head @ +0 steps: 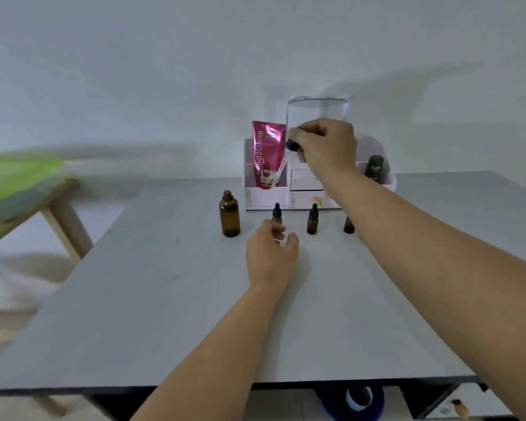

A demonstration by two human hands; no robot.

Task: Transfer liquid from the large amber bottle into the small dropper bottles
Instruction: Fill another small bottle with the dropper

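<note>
The large amber bottle point(230, 214) stands uncapped on the grey table point(164, 299), left of three small dropper bottles. My right hand point(327, 145) is raised above them and pinches the black bulb of a glass dropper point(281, 164), whose tube slants down to the left. My left hand point(271, 256) rests on the table with curled fingers, just in front of the leftmost small bottle point(276, 212), partly hiding it; whether it touches is unclear. The middle small bottle point(312, 220) keeps its black cap. My right forearm hides most of the third small bottle point(349, 225).
A white organiser point(266, 197) with small drawers stands behind the bottles at the wall, holding a pink tube point(268, 154), a clear cylinder point(316, 110) and a dark bottle point(375, 168). A wooden table with a green cover point(16, 180) stands at the left.
</note>
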